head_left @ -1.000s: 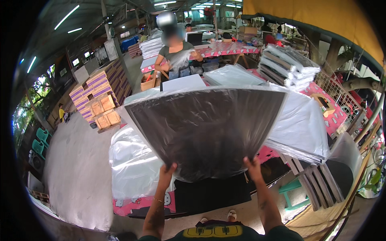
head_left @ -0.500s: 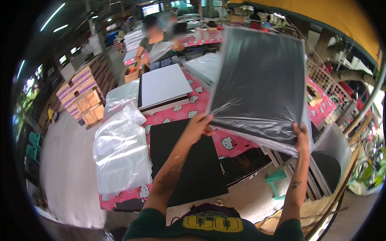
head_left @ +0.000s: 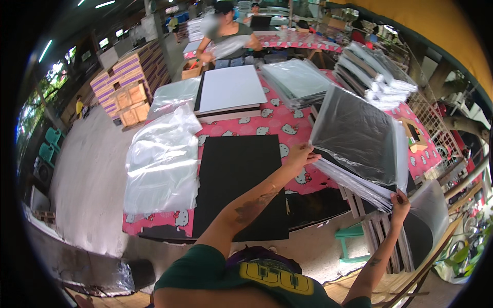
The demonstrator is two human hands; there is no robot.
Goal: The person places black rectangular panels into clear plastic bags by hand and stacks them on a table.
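1. Black, stiff-looking rectangular panel (head_left: 354, 136) in a clear plastic sleeve (head_left: 400, 154) lay between and just beyond the hands, atop a pile of plastic-wrapped flat sheets (head_left: 354, 186).
2. Bare left hand (head_left: 304, 155) pinched the near-left corner, fingers closed; bare right hand (head_left: 400, 200) gripped the near-right corner.
3. Half a second earlier the panel was held up higher beyond the hands; it had since come lower, so the pile, rather than the fingers, probably bore most of its weight.
4. Left of the left hand, a flat black rectangular sheet (head_left: 239, 177) lay on a pink cartoon-print tablecloth (head_left: 231, 128); farther left spread crumpled, clear plastic bags (head_left: 163, 164).
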